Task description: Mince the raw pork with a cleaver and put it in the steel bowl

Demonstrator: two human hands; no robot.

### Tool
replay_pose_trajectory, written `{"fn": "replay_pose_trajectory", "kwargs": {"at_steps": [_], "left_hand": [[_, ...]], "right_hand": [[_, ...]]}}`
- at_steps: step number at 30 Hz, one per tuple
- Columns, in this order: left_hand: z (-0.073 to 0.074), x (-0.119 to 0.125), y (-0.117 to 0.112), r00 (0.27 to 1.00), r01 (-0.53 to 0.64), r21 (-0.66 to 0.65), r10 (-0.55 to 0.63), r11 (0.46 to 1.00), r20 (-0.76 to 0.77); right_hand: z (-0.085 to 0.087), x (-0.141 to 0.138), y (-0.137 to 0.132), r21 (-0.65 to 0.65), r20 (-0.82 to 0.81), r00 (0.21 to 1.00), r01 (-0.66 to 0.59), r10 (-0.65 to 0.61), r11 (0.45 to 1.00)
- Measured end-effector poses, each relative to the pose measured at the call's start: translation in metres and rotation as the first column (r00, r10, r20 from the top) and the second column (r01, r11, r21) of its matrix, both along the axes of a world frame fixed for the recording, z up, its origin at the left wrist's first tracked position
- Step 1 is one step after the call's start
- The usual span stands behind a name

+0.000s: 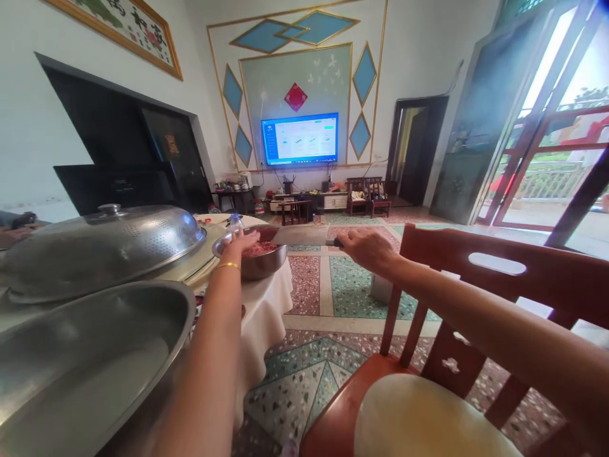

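Note:
A steel bowl (261,266) with red minced meat (261,248) in it stands at the table's edge. My left hand (243,241), with a gold bracelet at the wrist, is over the near-left side of this bowl, fingers stretched out; whether they touch the meat or rim is unclear. My right hand (364,247) is closed around the dark handle of a cleaver (304,236). Its broad blade reaches left to the bowl's rim. On the red wooden chair (342,406) below lies a pale round board (428,419).
A large metal basin (95,362) and a perforated domed lid (109,244) sit at the left on the table with a pale tablecloth (266,324). A clear plastic bottle (235,222) stands behind the bowl. The chair's backrest (514,266) rises beneath my right arm.

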State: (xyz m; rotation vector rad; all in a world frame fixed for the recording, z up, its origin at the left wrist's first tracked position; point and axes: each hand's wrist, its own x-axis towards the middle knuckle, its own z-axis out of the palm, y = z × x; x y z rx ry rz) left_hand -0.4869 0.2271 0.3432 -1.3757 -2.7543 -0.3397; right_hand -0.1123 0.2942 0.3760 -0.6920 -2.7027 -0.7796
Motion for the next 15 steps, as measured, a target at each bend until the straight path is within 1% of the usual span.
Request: {"fn": "replay_pose_trajectory", "kwargs": {"at_steps": [2, 3, 5, 7, 9, 11, 13, 15], "left_hand": [[0.018, 0.009, -0.003, 0.995, -0.067, 0.047, 0.064, 0.997, 0.078], [0.027, 0.017, -0.004, 0.994, -0.078, 0.068, 0.072, 0.995, 0.082], [0.044, 0.040, -0.002, 1.000, -0.024, 0.087, 0.025, 0.996, -0.009], [0.054, 0.070, 0.002, 0.985, 0.097, 0.079, -0.084, 0.992, -0.150], [0.056, 0.099, 0.004, 0.938, 0.254, 0.058, -0.231, 0.965, -0.259], [0.053, 0.123, 0.002, 0.887, 0.370, 0.022, -0.346, 0.929, -0.306], [0.049, 0.138, -0.003, 0.857, 0.424, -0.018, -0.408, 0.905, -0.314], [0.045, 0.144, -0.009, 0.846, 0.440, -0.050, -0.433, 0.896, -0.311]], "right_hand": [[-0.001, -0.001, -0.001, -0.024, -0.006, 1.000, -0.011, 0.011, 1.000], [-0.001, -0.002, -0.003, -0.037, -0.015, 1.000, -0.019, 0.018, 0.999], [0.001, -0.006, -0.006, -0.062, -0.036, 0.999, -0.034, 0.032, 0.997], [0.004, -0.012, -0.011, -0.075, -0.050, 0.997, -0.055, 0.051, 0.996], [0.007, -0.019, -0.017, -0.069, -0.058, 0.996, -0.072, 0.068, 0.995], [0.009, -0.024, -0.022, -0.048, -0.061, 0.995, -0.083, 0.080, 0.995], [0.011, -0.027, -0.027, -0.022, -0.059, 0.994, -0.095, 0.093, 0.995], [0.011, -0.029, -0.030, -0.002, -0.054, 0.993, -0.109, 0.109, 0.994]]}}
